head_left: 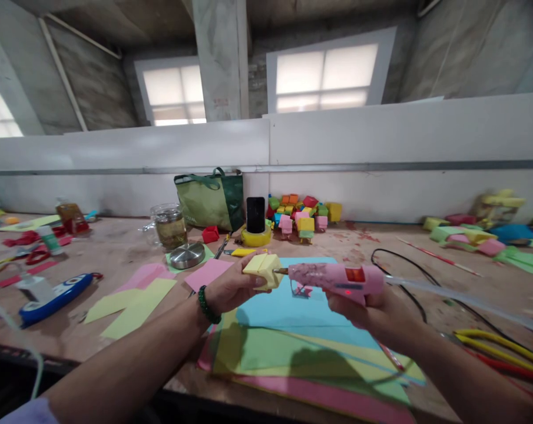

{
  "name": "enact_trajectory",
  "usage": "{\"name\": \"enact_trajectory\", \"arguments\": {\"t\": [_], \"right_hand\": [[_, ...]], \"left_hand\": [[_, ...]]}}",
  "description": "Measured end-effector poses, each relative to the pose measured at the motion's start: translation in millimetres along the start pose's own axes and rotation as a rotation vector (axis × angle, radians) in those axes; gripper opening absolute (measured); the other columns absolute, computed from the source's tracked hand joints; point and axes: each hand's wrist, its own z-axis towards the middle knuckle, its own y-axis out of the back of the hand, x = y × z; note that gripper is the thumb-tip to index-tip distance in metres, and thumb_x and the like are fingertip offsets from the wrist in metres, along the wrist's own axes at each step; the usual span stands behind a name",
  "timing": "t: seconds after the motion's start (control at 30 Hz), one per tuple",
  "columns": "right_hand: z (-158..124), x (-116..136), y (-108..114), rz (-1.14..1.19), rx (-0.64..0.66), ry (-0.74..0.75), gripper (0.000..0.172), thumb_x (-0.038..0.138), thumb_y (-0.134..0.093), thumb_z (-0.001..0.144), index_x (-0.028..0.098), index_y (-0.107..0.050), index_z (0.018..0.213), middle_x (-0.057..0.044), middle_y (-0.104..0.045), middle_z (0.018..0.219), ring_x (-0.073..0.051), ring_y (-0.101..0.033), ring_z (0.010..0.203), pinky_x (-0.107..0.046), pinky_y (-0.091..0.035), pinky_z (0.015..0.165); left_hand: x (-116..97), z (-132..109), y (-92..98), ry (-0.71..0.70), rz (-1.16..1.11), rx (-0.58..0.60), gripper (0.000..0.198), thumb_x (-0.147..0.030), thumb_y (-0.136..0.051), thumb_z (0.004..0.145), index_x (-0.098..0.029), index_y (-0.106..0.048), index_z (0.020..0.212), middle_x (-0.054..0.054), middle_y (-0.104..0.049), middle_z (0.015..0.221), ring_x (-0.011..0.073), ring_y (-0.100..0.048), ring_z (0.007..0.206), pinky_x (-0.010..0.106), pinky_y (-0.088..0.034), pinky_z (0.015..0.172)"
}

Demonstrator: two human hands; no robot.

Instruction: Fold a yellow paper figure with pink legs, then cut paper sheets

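Note:
My left hand (231, 290) is closed around a small pale-yellow folded paper box (262, 271), held above the coloured sheets. In my right hand (367, 312) is a pink hot glue gun (332, 278) with a small red light on its side. Its brass nozzle points left and meets the right side of the box; whether it touches or just overlaps it in view, I cannot tell. A clear glue stick (452, 295) trails from the gun's back end. Below both hands lies a stack of blue, green, yellow and pink paper sheets (288, 347).
Finished-looking paper pieces (305, 215) cluster at the back beside a phone (255, 214) on a yellow tape roll. A glass mug (169, 227), steel lid (187, 255) and green bag (211, 199) stand left. A blue power strip (56, 299) lies far left; yellow-handled pliers (500, 347) lie right.

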Motion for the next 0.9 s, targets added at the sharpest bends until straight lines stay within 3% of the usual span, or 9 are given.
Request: {"name": "enact_trajectory", "arguments": {"t": [0.1,0.3,0.47,0.7,0.9], "right_hand": [[1,1,2,0.007,0.005,0.013,0.032,0.052,-0.063,0.076,0.023,-0.072,0.086,0.000,-0.055,0.057,-0.013,-0.048,0.051,-0.024,-0.038,0.046],[3,-1,6,0.120,-0.167,-0.167,0.047,0.063,-0.061,0.070,0.017,-0.067,0.074,0.003,-0.042,0.050,-0.009,-0.036,0.045,-0.022,-0.030,0.041],[2,0,2,0.165,-0.131,-0.196,0.050,0.063,-0.061,0.071,0.016,-0.069,0.086,0.004,-0.043,0.050,-0.009,-0.037,0.046,-0.021,-0.032,0.043],[0,4,-5,0.199,-0.161,-0.132,0.046,0.060,-0.059,0.074,0.016,-0.069,0.082,0.005,-0.039,0.049,-0.007,-0.032,0.044,-0.021,-0.027,0.041],[4,-9,-8,0.115,-0.139,-0.154,0.047,0.060,-0.063,0.071,0.016,-0.072,0.085,0.001,-0.052,0.055,-0.008,-0.038,0.047,-0.021,-0.032,0.042]], "left_hand": [[-1,0,0.5,-0.001,0.006,-0.002,0.050,-0.008,-0.076,0.060,-0.017,-0.061,0.107,0.003,-0.065,0.091,0.0131,-0.062,0.077,0.022,-0.053,0.066],[-2,0,2.4,-0.012,-0.003,0.030,0.050,-0.009,-0.074,0.062,-0.016,-0.060,0.110,0.005,-0.065,0.095,0.0130,-0.062,0.078,0.022,-0.053,0.067],[-1,0,4.2,-0.014,-0.001,0.031,0.045,-0.009,-0.071,0.068,-0.016,-0.060,0.111,0.006,-0.064,0.099,0.0140,-0.062,0.082,0.024,-0.053,0.071],[-1,0,2.1,0.004,-0.036,0.020,0.054,-0.011,-0.074,0.067,-0.019,-0.056,0.117,0.005,-0.065,0.098,0.0128,-0.063,0.079,0.023,-0.052,0.070],[-2,0,0.3,-0.016,-0.055,0.045,0.062,-0.012,-0.074,0.068,-0.020,-0.051,0.125,0.005,-0.064,0.095,0.0119,-0.062,0.076,0.023,-0.051,0.070]]}}
